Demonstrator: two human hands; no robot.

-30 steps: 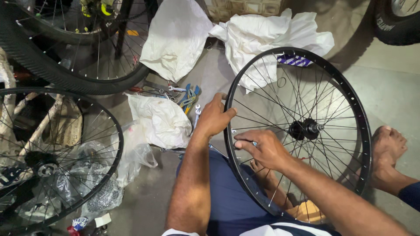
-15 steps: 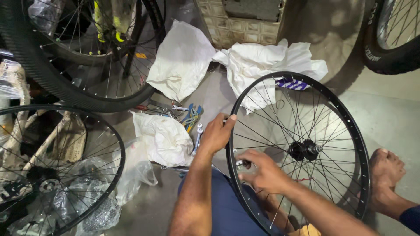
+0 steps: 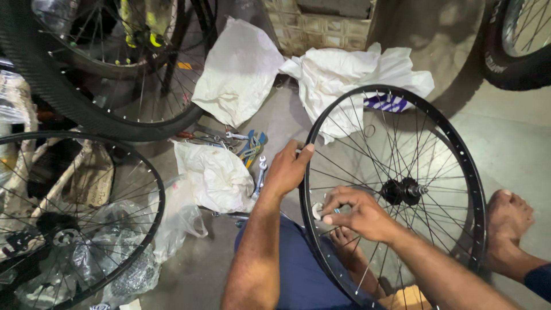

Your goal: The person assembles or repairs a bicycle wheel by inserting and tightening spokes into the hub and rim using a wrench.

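A black spoked bicycle rim (image 3: 453, 143) stands upright between my legs, its black hub (image 3: 403, 190) at the centre. My left hand (image 3: 288, 169) grips the rim's left edge, thumb over the top. My right hand (image 3: 356, 213) is inside the rim among the spokes, fingers pinched on a small blue and silver tool (image 3: 336, 210) at a spoke close to the rim. A bit of white material shows under its fingertips. My bare right foot (image 3: 508, 221) rests on the floor beside the wheel.
White crumpled cloths (image 3: 350, 74) and a white bag (image 3: 215, 172) lie on the concrete floor. Wrenches and blue-handled pliers (image 3: 251, 146) sit beside my left hand. A tyred wheel (image 3: 86, 109) and a bare rim (image 3: 138, 183) are at the left. Another tyre (image 3: 508, 69) is at the top right.
The view has shifted so the wheel sits lower and to the right. My right hand has moved from near the hub toward the rim's left side. My left hand keeps hold of the rim.
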